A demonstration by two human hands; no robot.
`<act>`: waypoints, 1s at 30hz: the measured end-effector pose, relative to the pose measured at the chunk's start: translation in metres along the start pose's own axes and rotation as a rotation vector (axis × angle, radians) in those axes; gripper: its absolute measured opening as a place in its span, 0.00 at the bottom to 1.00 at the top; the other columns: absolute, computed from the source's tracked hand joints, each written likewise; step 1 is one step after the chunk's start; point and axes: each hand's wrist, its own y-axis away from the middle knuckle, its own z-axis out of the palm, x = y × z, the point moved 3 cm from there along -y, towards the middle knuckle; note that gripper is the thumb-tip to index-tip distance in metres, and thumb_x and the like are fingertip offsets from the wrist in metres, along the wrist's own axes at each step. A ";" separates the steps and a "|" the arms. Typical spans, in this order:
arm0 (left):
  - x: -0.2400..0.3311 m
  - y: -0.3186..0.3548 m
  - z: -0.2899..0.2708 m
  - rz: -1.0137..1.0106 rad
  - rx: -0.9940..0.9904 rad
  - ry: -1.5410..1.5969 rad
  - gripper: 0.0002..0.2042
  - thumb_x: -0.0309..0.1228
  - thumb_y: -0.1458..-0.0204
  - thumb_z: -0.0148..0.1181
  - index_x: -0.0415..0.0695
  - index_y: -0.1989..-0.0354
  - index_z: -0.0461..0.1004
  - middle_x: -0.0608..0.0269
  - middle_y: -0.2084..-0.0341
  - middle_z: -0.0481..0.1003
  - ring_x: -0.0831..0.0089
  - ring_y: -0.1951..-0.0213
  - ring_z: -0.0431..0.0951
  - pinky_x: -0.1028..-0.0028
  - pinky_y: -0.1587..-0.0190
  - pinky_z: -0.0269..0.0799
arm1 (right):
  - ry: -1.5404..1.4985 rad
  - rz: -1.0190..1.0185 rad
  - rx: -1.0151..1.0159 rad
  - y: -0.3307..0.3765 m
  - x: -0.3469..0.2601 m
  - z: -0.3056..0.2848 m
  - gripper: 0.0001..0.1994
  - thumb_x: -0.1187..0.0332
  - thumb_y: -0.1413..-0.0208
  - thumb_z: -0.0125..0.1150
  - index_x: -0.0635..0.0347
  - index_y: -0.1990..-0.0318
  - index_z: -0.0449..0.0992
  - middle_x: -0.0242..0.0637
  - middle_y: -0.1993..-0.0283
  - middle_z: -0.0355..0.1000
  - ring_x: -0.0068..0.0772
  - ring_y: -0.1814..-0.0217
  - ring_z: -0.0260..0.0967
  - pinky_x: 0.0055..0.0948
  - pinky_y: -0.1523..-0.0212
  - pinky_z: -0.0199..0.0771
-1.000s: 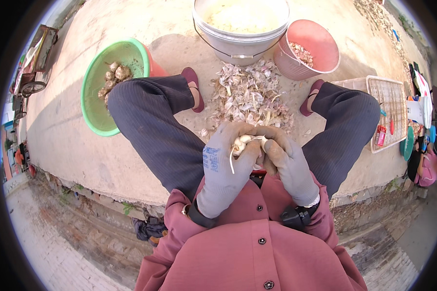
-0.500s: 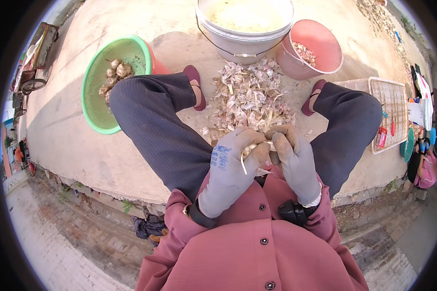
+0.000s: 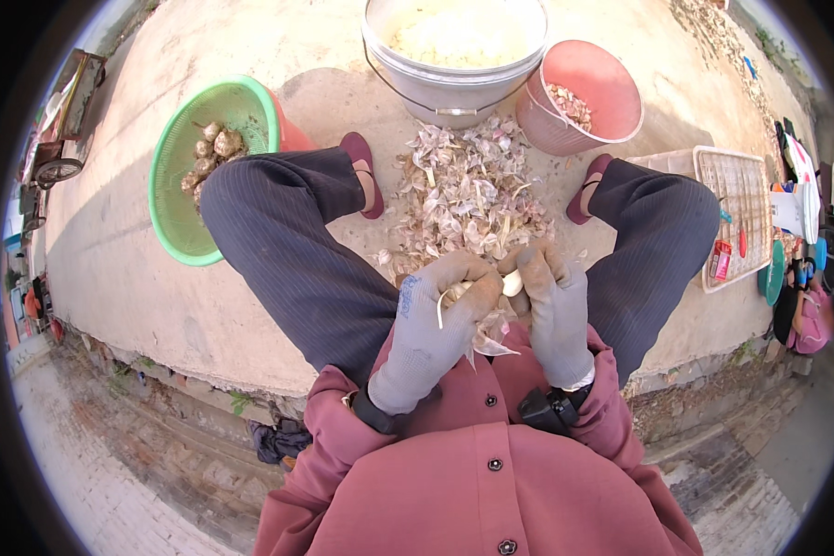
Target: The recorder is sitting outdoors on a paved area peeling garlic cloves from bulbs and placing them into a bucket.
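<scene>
Both my hands wear grey work gloves with dirt-browned fingertips and meet in front of my shirt. My left hand (image 3: pixel 435 315) is closed around garlic cloves, and a thin pale strip hangs off its fingers. A white garlic clove (image 3: pixel 512 284) shows between the two hands, with the fingers of my right hand (image 3: pixel 554 308) pinched on its right side. Loose papery garlic skin (image 3: pixel 497 335) dangles beneath my left fingers. Just beyond my hands, a heap of garlic skins (image 3: pixel 477 190) lies on the ground between my feet.
A green basket (image 3: pixel 164 204) with several unpeeled garlic bulbs (image 3: pixel 221 142) stands left of my knee. Ahead is a large white bucket (image 3: pixel 449 90) with pale contents. Beside it, a pink bucket (image 3: pixel 612 93) holds reddish cloves. A plastic crate (image 3: pixel 734 195) with small items sits at right.
The clove between my hands shows more plainly, and loose skin now hangs lower under my left fingers. My hands have shifted slightly left in the view, along with the whole scene.
</scene>
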 end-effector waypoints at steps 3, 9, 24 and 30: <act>0.000 -0.003 0.001 0.126 0.015 -0.120 0.05 0.26 0.47 0.60 0.37 0.65 0.77 0.57 0.75 0.74 0.68 0.70 0.77 0.69 0.65 0.70 | 0.018 -0.022 -0.025 -0.002 0.006 -0.003 0.19 0.54 0.33 0.57 0.63 0.65 0.76 0.26 0.79 0.66 0.13 0.80 0.57 0.18 0.79 0.56; 0.011 -0.013 0.001 0.449 0.216 -0.676 0.05 0.26 0.49 0.58 0.38 0.68 0.78 0.54 0.76 0.75 0.61 0.73 0.76 0.65 0.68 0.69 | 0.186 -0.159 -0.022 0.000 -0.001 0.012 0.16 0.59 0.31 0.52 0.65 0.53 0.74 0.29 0.70 0.69 0.12 0.73 0.61 0.17 0.74 0.60; -0.002 -0.011 -0.021 -0.066 0.048 -0.071 0.21 0.28 0.49 0.62 0.36 0.46 0.70 0.51 0.57 0.73 0.67 0.55 0.76 0.71 0.48 0.70 | 0.055 -0.463 0.252 0.008 -0.106 -0.003 0.19 0.59 0.26 0.38 0.67 0.53 0.71 0.28 0.73 0.60 0.13 0.76 0.48 0.16 0.75 0.48; 0.008 -0.008 -0.003 0.286 0.017 -0.257 0.29 0.24 0.54 0.62 0.36 0.39 0.64 0.45 0.46 0.67 0.52 0.42 0.68 0.64 0.38 0.62 | 0.275 -1.237 0.433 -0.046 -0.214 0.045 0.16 0.66 0.31 0.47 0.70 0.47 0.72 0.39 0.58 0.72 0.25 0.59 0.66 0.24 0.55 0.67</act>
